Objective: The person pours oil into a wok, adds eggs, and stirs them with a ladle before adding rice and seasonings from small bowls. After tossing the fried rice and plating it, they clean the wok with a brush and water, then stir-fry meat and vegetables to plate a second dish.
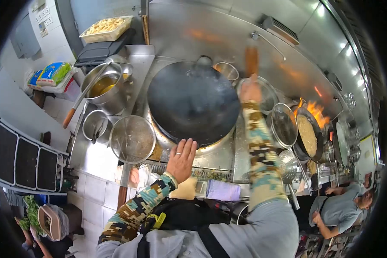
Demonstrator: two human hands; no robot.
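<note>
A large dark wok sits on the range in front of me, with a faint haze over its bowl. My left hand, with a ring on one finger, lies with fingers stretched out at the wok's near rim. Beyond the wok's right side, my right hand is closed around a blurred wooden-handled tool; its working end cannot be made out. A round mesh strainer rests left of my left hand. Beside my right forearm are a metal bowl and another mesh strainer.
At left stand a pot of yellow oil and a small pot with utensils. Flames rise behind a pan of food at right. A perforated skimmer lies nearby. A co-worker stands at lower right.
</note>
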